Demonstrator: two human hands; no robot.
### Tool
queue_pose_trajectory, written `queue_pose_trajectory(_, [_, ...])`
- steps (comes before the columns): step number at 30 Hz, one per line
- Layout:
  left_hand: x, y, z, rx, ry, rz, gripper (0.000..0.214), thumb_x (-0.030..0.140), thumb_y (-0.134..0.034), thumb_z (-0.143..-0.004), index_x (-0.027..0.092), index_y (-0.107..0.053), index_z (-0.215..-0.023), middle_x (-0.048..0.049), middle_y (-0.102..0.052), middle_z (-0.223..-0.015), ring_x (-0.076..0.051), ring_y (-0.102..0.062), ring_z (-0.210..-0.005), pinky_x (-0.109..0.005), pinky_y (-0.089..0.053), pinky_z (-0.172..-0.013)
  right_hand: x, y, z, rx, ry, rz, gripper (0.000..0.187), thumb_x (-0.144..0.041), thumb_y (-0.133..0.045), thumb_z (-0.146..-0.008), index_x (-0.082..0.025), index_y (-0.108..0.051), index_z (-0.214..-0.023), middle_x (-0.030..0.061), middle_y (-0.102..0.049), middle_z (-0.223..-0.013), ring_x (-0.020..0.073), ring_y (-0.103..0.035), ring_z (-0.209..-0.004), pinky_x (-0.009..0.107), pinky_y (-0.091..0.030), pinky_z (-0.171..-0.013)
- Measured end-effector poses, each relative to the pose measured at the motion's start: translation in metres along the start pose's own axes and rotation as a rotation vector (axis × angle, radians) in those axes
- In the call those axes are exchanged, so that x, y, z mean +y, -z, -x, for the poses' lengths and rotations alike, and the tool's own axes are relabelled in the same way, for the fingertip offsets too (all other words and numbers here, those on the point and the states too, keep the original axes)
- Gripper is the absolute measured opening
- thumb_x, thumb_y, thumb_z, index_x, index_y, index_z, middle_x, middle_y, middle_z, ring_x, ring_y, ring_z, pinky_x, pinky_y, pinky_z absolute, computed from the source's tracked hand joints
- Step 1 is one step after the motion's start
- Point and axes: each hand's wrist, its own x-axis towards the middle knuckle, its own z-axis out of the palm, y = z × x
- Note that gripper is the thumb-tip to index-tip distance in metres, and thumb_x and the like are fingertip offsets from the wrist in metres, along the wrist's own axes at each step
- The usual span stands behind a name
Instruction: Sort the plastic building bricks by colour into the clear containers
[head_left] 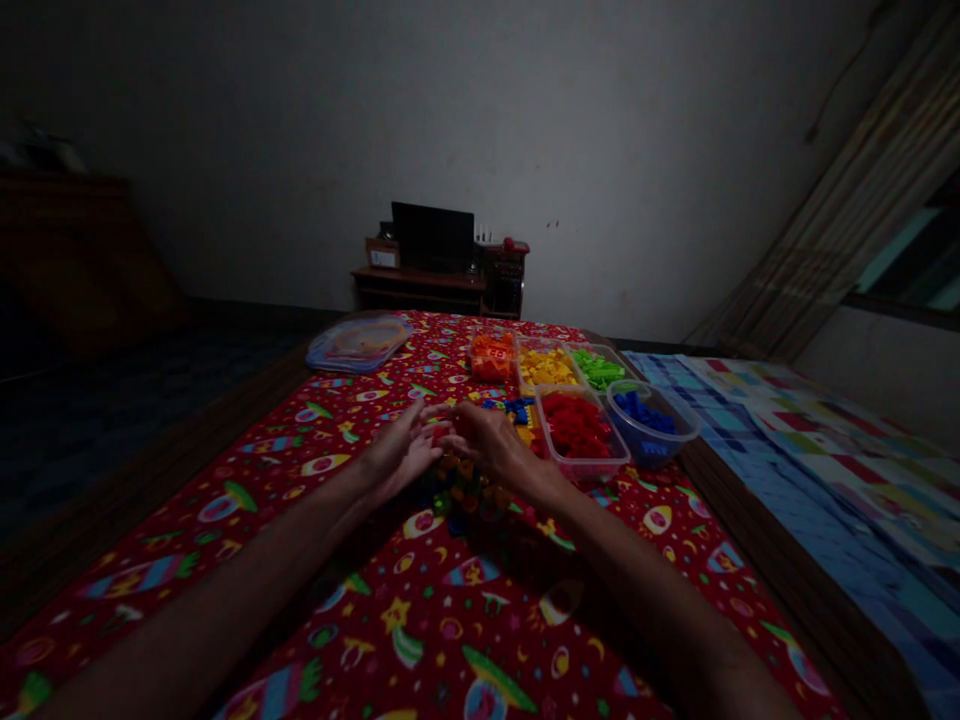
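Observation:
My left hand (401, 450) and my right hand (487, 440) meet above a pile of mixed small coloured bricks (461, 495) on the red patterned cloth (420, 620). The fingertips of both hands come together around a small red piece (442, 428); the dim light hides which hand grips it. To the right of my right hand stands a clear tub of red bricks (576, 428). A few blue bricks (519, 408) lie loose just beyond my right hand.
Clear tubs hold orange (491, 355), yellow (547, 367), green (600, 368) and blue bricks (649, 415). A plastic lid (358, 342) lies at the far left of the cloth. A checked mat (817, 470) lies to the right; a low shelf with a screen (433, 240) stands by the wall.

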Motion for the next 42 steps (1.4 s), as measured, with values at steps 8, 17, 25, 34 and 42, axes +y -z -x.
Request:
queue_pose_trajectory(8, [0.002,0.002,0.0,-0.028,-0.144,-0.076,0.043,0.039,-0.042,-0.092,0.017,-0.045,-0.129,-0.0126,-0.063,-0.108,-0.019,-0.062,-0.097,-0.032,-0.048,-0.088,0.007,0.026,-0.007,0.007,-0.099,0.105,0.02,-0.033,-0.056,-0.086,-0.014,-0.061,-0.091,0.0018,-0.062,-0.078,0.0112,-0.052,-0.068,0.021,-0.035,-0.062])
queue_pose_trajectory(17, [0.048,0.057,-0.026,-0.041,-0.445,-1.099,0.023,0.038,-0.066,-0.066,0.021,-0.071,-0.081,-0.0015,-0.071,-0.08,-0.023,-0.063,-0.083,-0.028,-0.048,-0.074,0.047,0.122,0.015,-0.011,-0.491,0.636,0.015,-0.026,-0.06,-0.082,-0.015,-0.064,-0.091,0.0107,-0.065,-0.091,0.0188,-0.056,-0.079,0.026,-0.039,-0.068])
queue_pose_trajectory(25, [0.023,0.077,-0.043,-0.209,-0.379,-1.453,0.026,0.038,-0.071,-0.059,0.023,-0.072,-0.081,-0.0032,-0.068,-0.076,-0.024,-0.061,-0.073,-0.028,-0.043,-0.065,0.038,0.077,0.0,-0.021,-0.227,0.509,0.021,-0.017,-0.046,-0.088,-0.014,-0.062,-0.102,0.0085,-0.067,-0.087,0.0156,-0.058,-0.076,0.025,-0.04,-0.067])
queue_pose_trajectory(34, [0.004,0.076,-0.041,-0.169,-0.495,-1.449,0.03,0.032,-0.068,-0.062,0.024,-0.066,-0.09,-0.0027,-0.066,-0.076,-0.024,-0.062,-0.078,-0.027,-0.044,-0.07,0.032,0.0,0.022,-0.228,0.0,0.517,0.026,-0.012,-0.047,-0.088,-0.012,-0.056,-0.113,0.0124,-0.061,-0.104,0.019,-0.053,-0.097,0.029,-0.04,-0.085])
queue_pose_trajectory(42, [0.03,0.06,-0.031,-0.133,-0.281,-1.149,0.045,0.031,-0.076,-0.052,0.021,-0.064,-0.094,-0.0007,-0.07,-0.076,-0.024,-0.065,-0.076,-0.028,-0.05,-0.064,0.032,0.043,-0.003,0.003,-0.21,0.573,0.022,-0.024,-0.044,-0.089,-0.013,-0.059,-0.102,0.0115,-0.063,-0.09,0.0196,-0.056,-0.083,0.03,-0.042,-0.077])
